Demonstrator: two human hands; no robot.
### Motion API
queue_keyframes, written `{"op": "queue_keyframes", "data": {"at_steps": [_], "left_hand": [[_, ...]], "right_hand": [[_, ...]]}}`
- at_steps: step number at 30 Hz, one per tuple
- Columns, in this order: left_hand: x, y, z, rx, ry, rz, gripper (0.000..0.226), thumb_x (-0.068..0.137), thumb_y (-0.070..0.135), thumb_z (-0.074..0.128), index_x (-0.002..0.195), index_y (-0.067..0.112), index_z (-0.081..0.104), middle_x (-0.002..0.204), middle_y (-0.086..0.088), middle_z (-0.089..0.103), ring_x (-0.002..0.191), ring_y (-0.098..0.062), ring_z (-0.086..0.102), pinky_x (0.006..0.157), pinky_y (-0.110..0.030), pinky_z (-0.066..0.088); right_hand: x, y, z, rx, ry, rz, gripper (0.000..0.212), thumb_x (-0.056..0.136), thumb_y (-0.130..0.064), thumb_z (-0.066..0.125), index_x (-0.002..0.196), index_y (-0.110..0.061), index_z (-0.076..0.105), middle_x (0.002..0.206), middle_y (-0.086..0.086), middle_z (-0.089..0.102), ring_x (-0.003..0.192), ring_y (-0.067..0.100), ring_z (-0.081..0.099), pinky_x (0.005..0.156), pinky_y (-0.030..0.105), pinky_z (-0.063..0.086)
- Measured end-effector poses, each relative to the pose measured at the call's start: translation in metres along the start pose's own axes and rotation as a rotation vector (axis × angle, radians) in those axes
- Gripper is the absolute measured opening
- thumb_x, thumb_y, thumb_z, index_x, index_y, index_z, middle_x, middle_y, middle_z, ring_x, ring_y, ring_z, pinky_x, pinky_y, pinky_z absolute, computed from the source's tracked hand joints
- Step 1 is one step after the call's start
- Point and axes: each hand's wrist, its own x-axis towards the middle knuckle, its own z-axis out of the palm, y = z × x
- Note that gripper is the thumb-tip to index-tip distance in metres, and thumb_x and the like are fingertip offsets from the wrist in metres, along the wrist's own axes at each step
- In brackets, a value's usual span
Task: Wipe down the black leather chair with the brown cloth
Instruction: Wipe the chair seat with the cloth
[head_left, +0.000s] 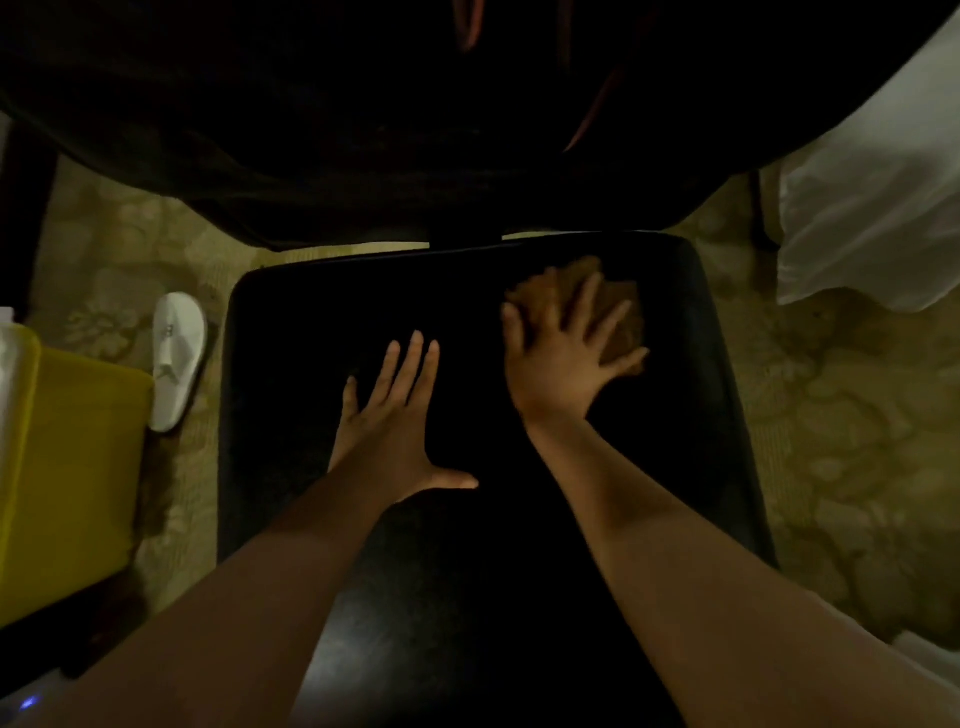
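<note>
The brown cloth (621, 312) lies bunched on the far right part of the black leather chair (291, 332) seat, pinned under the right hand (563, 358), whose fingers (615, 317) are spread wide and pressed flat on it rather than clamped around it. The left hand (389, 415) rests bare on the seat's middle, fingers apart and holding nothing, seemingly steadying the chair. The cloth looks soft, light and limp, likely to fold or slide under the palm, so a flat, spread press from above should suit it better than a pinch at an edge; the leather looks smooth and probably slippery. On the floor to the left stands a yellow bin (78, 467), its contents not visible, beside a white slipper (176, 358)
</note>
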Motion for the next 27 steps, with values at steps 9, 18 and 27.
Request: {"op": "queue_keyframes", "data": {"at_steps": [9,18,27], "left_hand": [[-0.016,-0.047,-0.017,-0.015,0.006,-0.105,0.136,0.052,0.078,0.062,0.143,0.023,-0.023,0.152,-0.005,-0.029,0.141,-0.023,-0.023,0.114,-0.051,0.002],[-0.02,-0.063,-0.013,-0.111,0.079,-0.05,0.129,0.058,0.072,0.064,0.146,0.022,-0.014,0.155,-0.002,-0.019,0.143,-0.021,-0.016,0.115,-0.047,0.003],[-0.072,-0.097,0.009,-0.159,0.122,-0.15,0.113,0.064,0.074,0.056,0.149,0.017,0.01,0.157,-0.001,0.004,0.144,-0.016,-0.004,0.116,-0.041,0.002]], "right_hand": [[-0.028,0.03,0.002,-0.298,-0.025,-0.653,0.047,0.09,-0.039,0.033,0.137,-0.041,0.04,0.152,0.001,0.03,0.14,0.036,0.021,0.098,0.076,0.012],[0.002,0.032,-0.018,0.16,-0.004,0.166,0.053,0.1,-0.041,0.025,0.149,-0.037,0.005,0.158,-0.002,-0.011,0.142,0.028,-0.018,0.106,0.065,-0.011],[-0.086,-0.121,0.072,-0.206,-0.11,-0.761,0.056,0.093,-0.044,0.009,0.146,-0.034,0.025,0.158,-0.001,0.006,0.145,0.028,-0.005,0.108,0.061,-0.01]]}}
